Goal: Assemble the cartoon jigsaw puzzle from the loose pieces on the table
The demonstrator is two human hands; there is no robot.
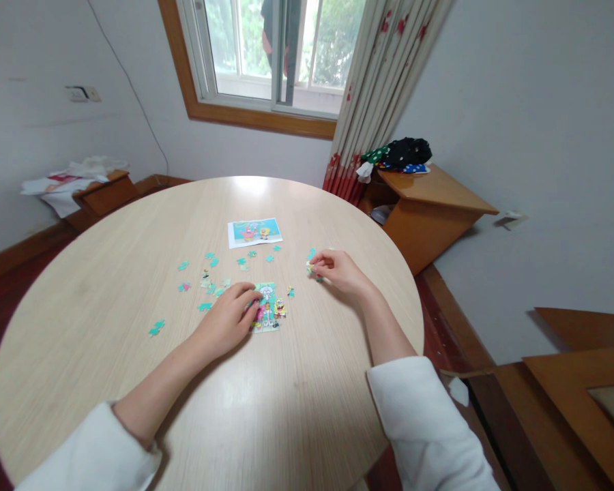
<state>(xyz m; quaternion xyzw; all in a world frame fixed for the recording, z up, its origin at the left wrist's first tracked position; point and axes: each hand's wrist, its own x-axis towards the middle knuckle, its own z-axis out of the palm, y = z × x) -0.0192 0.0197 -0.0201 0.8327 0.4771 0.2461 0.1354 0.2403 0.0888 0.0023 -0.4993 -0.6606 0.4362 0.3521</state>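
Observation:
A partly joined cartoon puzzle (269, 308) lies on the round wooden table (133, 286). My left hand (228, 322) rests on its left edge, fingertips pressing on the joined pieces. My right hand (336, 269) is further right, fingers pinched on a small teal puzzle piece (310, 268) at the table surface. Several loose teal pieces (212, 260) are scattered left of and behind the puzzle. A reference picture card (254, 232) lies beyond them.
A wooden side table (430, 204) with dark clothes (404, 153) stands at the right near a curtain (383, 88). A low wooden stand with white cloth (76, 184) sits at the left wall. A window (276, 54) is behind the table.

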